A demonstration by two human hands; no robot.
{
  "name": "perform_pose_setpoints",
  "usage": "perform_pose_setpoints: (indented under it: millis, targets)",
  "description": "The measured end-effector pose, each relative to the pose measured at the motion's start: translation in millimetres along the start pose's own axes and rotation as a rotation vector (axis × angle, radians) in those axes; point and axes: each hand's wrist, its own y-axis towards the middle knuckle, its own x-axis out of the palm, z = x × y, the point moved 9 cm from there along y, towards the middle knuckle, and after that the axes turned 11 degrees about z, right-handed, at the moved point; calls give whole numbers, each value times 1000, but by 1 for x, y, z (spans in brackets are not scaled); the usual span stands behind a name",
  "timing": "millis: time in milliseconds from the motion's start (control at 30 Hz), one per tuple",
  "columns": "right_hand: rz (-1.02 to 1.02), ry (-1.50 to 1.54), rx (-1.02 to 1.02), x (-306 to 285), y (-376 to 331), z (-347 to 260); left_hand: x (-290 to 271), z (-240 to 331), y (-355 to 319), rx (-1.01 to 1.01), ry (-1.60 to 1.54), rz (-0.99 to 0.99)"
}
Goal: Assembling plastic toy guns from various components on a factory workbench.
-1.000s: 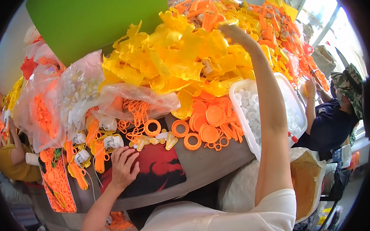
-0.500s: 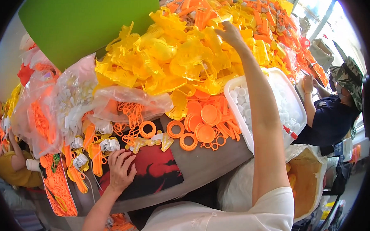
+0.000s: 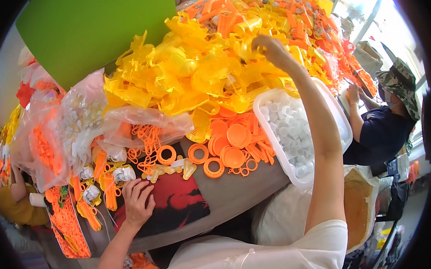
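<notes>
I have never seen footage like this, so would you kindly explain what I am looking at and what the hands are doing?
This is a fisheye camera worn on a person's head, looking down at their own bare hands, so edges bend. The right hand reaches far up into a heap of yellow parts; whether it has a grip on one is unclear. The left hand rests flat on a red and black sheet, near orange rings. A white tub holds white caps. Another person works at the right.
</notes>
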Motion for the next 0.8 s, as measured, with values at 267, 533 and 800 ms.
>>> perform_pose_setpoints:
  millis: [267,533,800]
  targets:
    - [-14,-172,-103,-2,-48,19,3,2,2,8,-6,-6]
    - [500,-566,64,-33,-1,24,4,6,5,23,-11,-10]
    - [-97,-674,295,29,13,91,6,2,3,-5,-20,-21]
